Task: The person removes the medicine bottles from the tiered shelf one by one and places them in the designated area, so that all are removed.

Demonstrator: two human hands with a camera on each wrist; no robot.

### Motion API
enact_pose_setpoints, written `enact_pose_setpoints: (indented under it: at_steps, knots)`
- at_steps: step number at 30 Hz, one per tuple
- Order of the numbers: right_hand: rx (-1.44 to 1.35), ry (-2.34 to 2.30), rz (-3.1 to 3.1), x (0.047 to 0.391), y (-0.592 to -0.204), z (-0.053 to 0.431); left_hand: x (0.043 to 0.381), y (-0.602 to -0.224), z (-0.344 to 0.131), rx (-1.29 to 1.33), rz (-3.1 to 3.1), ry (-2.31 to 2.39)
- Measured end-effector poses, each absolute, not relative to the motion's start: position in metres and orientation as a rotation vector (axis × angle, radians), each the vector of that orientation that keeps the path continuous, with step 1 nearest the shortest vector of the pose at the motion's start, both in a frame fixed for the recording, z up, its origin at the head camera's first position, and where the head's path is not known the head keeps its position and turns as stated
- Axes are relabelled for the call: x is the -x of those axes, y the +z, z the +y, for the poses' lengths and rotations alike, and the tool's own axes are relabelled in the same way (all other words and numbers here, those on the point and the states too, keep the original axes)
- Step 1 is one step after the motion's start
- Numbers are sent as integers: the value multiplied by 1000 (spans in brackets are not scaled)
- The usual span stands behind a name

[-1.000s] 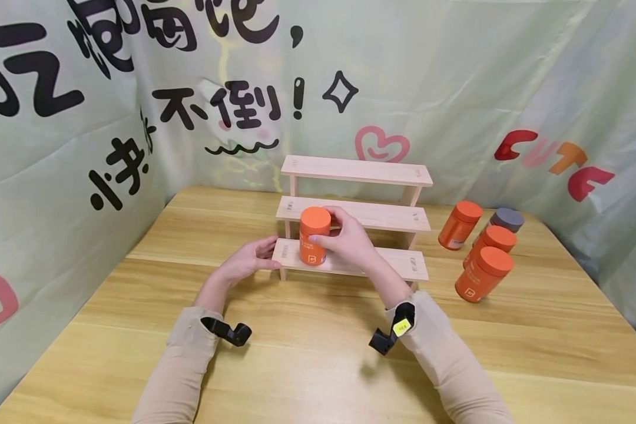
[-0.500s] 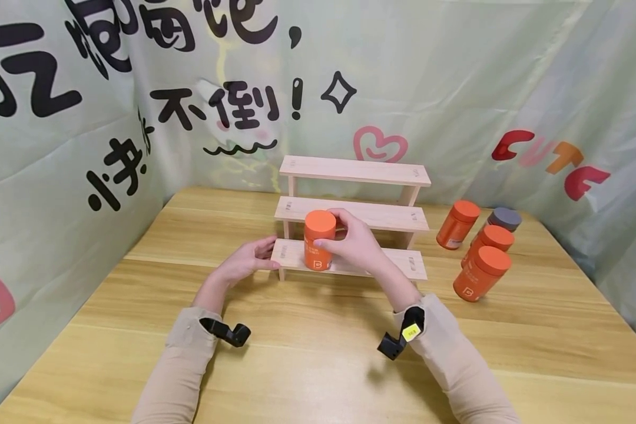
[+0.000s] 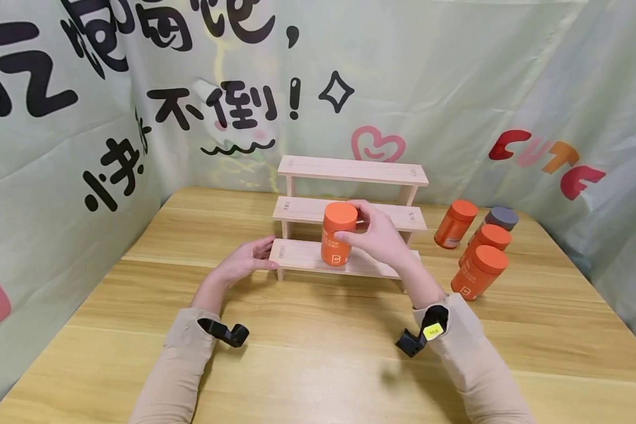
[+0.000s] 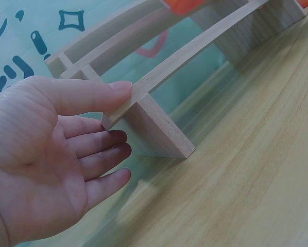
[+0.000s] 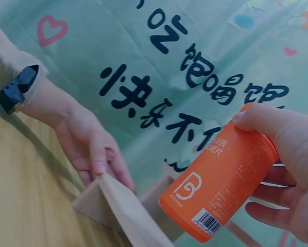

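Observation:
My right hand [image 3: 378, 234] grips an orange screw-lidded jar [image 3: 338, 241] by its side, thumb in front and fingers behind. The jar is upright and overlaps the lowest step of a pale wooden three-step display stand [image 3: 297, 254]. Its white logo and barcode face the right wrist camera, where the orange jar [image 5: 216, 180] looks tilted. At the left end of the lowest step, my left hand [image 3: 246, 259] pinches the board's corner. In the left wrist view, the left hand [image 4: 56, 154] has its thumb over the edge and its other fingers beyond the board end.
On the right of the wooden table [image 3: 318, 365] stand three more orange jars, one at the back [image 3: 456, 224], one in the middle [image 3: 484, 242] and one in front [image 3: 479, 272]. A grey-lidded jar [image 3: 502, 218] is partly hidden among them. A printed cloth [image 3: 445, 88] hangs behind.
My right hand has shifted the orange jar rightward along the lowest step, from near its left end toward the middle. My left hand keeps its place at the corner.

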State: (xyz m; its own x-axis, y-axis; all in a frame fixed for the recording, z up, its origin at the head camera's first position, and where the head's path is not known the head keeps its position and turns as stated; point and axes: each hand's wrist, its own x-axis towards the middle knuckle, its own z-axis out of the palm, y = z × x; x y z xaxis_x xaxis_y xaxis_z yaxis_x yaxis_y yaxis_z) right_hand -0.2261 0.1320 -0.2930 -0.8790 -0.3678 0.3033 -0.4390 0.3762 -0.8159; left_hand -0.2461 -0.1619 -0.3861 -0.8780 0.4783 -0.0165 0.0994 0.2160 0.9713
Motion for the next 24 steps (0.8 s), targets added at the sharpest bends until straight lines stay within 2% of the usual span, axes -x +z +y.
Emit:
enact_pose_setpoints:
  at_steps: [24]
  knots:
    - [-485,1378,-2491,214,-271,217,246,-386,-163,-543,2163,1717]
